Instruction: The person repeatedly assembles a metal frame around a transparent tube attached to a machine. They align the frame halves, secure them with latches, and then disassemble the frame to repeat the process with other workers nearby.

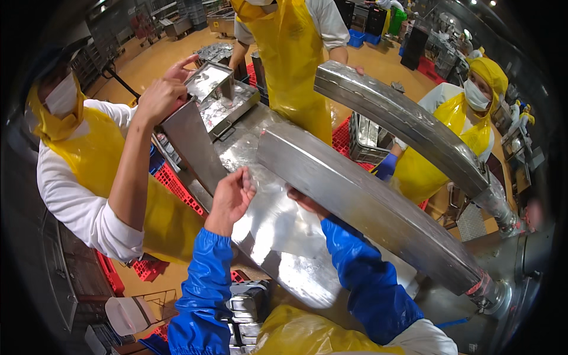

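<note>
Steel chute (278, 231) lay under my hands: left hand (232, 198) rested open-fingered on it, steadying; right hand (305, 202), tucked under the rail (367, 204), grip impossible to tell.

A: Right hand (305, 201), what's visible?
B: Only knuckles. Fingers are tucked under the long steel bar (367, 207), so grip can't be judged.
A: Left hand (232, 198)?
B: Seen from the back, palm side hidden against the steel chute (278, 236).
A: Co-workers?
B: The middle person (293, 53) is cut off at the top edge. Background crates are too blurred to identify.
</note>
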`<move>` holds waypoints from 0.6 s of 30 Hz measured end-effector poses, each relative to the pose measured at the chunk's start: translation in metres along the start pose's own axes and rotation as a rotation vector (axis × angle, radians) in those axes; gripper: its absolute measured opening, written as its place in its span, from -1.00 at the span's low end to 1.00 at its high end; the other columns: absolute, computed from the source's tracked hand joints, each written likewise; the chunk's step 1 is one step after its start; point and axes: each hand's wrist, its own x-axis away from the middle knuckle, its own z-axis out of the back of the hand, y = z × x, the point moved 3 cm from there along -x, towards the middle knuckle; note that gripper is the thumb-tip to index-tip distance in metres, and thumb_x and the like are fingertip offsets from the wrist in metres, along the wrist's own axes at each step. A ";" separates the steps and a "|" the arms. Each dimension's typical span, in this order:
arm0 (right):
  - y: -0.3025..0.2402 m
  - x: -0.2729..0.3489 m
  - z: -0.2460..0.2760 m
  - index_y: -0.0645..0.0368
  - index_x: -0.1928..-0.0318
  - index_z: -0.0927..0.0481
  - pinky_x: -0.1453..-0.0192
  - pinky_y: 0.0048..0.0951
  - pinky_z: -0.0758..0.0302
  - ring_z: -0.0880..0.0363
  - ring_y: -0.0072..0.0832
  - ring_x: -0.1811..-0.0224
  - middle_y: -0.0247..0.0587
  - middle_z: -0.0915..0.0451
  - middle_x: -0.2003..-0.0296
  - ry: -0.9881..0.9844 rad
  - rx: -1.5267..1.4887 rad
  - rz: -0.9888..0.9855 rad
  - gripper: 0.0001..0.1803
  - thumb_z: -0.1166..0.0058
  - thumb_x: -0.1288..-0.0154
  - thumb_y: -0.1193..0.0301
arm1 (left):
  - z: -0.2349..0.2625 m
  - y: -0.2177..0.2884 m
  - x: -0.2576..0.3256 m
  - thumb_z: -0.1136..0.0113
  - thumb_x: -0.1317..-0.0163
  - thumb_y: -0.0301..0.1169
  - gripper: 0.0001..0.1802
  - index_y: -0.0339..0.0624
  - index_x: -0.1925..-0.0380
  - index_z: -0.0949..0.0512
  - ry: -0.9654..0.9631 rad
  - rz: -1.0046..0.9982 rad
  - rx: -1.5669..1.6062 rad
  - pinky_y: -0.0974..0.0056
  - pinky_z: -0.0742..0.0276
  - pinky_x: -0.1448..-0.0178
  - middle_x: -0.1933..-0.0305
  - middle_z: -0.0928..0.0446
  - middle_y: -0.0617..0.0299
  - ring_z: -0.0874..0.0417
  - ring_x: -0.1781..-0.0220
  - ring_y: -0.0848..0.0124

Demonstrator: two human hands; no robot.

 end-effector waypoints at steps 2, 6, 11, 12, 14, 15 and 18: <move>-0.031 -0.051 -0.009 0.11 0.08 -0.55 0.21 -0.41 -0.50 -0.55 -0.50 0.25 -0.30 -0.58 0.12 -0.129 -0.073 0.057 -0.83 -0.15 -0.55 0.29 | -0.030 0.024 0.007 -0.15 -0.54 -0.31 -0.83 -0.15 0.08 -0.62 0.042 -0.161 -0.141 0.34 -0.57 0.17 0.31 -0.60 0.37 -0.58 0.36 0.56; -0.088 -0.081 0.000 0.10 0.04 -0.58 0.15 -0.39 -0.56 -0.58 -0.52 0.22 -0.33 -0.60 0.00 -0.249 -0.202 0.231 -0.80 -0.14 -0.56 0.24 | -0.141 0.029 0.018 -0.22 -0.50 -0.38 -0.83 -0.27 0.24 -0.60 -0.097 -0.759 -0.805 0.36 -0.51 0.16 0.33 -0.57 0.32 -0.53 0.30 0.61; -0.066 -0.050 0.008 0.09 0.04 -0.60 0.16 -0.42 -0.54 -0.58 -0.53 0.24 -0.34 -0.60 0.06 -0.137 -0.137 0.181 -0.79 -0.13 -0.56 0.23 | -0.153 -0.012 0.069 -0.29 -0.44 -0.44 -0.87 -0.31 0.19 -0.65 -0.141 -1.026 -1.234 0.32 -0.52 0.17 0.30 -0.61 0.19 -0.60 0.31 0.46; -0.056 -0.029 0.016 0.09 0.04 -0.61 0.16 -0.42 -0.54 -0.58 -0.53 0.24 -0.34 -0.60 0.07 -0.093 -0.117 0.165 -0.79 -0.13 -0.56 0.23 | -0.155 -0.022 0.077 -0.30 -0.43 -0.46 -0.89 -0.31 0.20 -0.65 -0.158 -1.013 -1.213 0.31 -0.54 0.19 0.29 -0.62 0.17 -0.62 0.32 0.43; -0.041 0.027 0.036 0.09 0.04 -0.62 0.16 -0.43 -0.53 -0.58 -0.54 0.25 -0.35 -0.60 0.10 0.018 -0.086 0.143 -0.78 -0.13 -0.56 0.22 | -0.171 -0.045 0.092 -0.32 -0.42 -0.50 -0.91 -0.32 0.21 -0.66 -0.210 -1.007 -1.218 0.29 -0.56 0.22 0.30 -0.62 0.12 -0.64 0.34 0.38; -0.034 0.053 0.046 0.09 0.04 -0.62 0.17 -0.44 -0.53 -0.58 -0.54 0.25 -0.35 -0.61 0.11 0.069 -0.074 0.132 -0.78 -0.13 -0.56 0.22 | -0.182 -0.057 0.102 -0.33 -0.41 -0.51 -0.92 -0.32 0.22 -0.66 -0.244 -1.017 -1.242 0.29 -0.57 0.24 0.30 -0.61 0.11 -0.65 0.34 0.36; -0.017 0.134 0.073 0.09 0.04 -0.63 0.17 -0.45 -0.51 -0.57 -0.55 0.26 -0.35 -0.61 0.14 0.192 -0.061 0.108 -0.77 -0.13 -0.56 0.21 | -0.210 -0.100 0.136 -0.35 -0.39 -0.52 -0.92 -0.32 0.21 -0.67 -0.317 -0.926 -1.253 0.33 -0.58 0.20 0.32 -0.63 0.15 -0.65 0.34 0.43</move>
